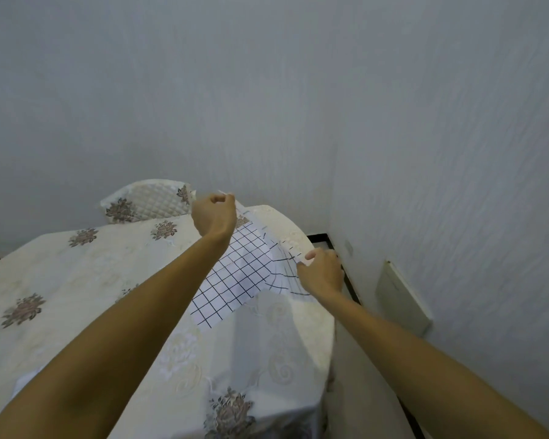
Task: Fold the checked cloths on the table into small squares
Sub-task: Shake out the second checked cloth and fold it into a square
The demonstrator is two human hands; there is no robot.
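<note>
Your left forearm (140, 312) hides part of the checked cloth (235, 274). The table (76, 280) (left, near sides) is cropped.

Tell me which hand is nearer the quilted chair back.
Left. The left hand pinches the checked cloth just right of the quilted chair back; the right hand holds the cloth farther right, near the wall.

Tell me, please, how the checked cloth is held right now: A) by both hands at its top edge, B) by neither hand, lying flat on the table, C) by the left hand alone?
A: the left hand and right hand each pinch the top edge of the checked cloth.
</note>
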